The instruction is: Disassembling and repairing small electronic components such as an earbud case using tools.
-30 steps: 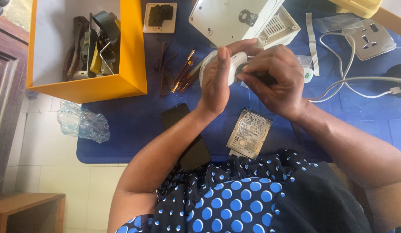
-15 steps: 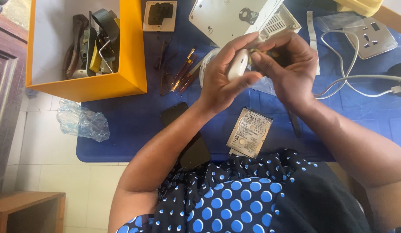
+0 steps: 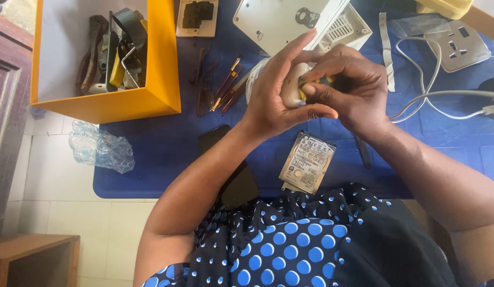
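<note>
A: Head view: where's your room?

B: Blue table (image 3: 167, 154) crowded; orange box (image 3: 151, 101) at ten o'clock, tiled floor (image 3: 50, 180) beyond its left edge.

A: Fingers?

B: Your left hand (image 3: 273, 101) grasps the small white part (image 3: 290, 87) at centre; right hand (image 3: 353, 90) pinches a tool against it.

Orange box (image 3: 151, 101) holding tools, hard drive (image 3: 306, 162), wall socket (image 3: 459, 48).

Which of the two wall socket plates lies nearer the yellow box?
The brownish beige socket plate, just right of the yellow box; the grey-white socket plate lies at the far right, by the white cable.

Orange box (image 3: 125, 103), blue mat (image 3: 167, 143)
</note>
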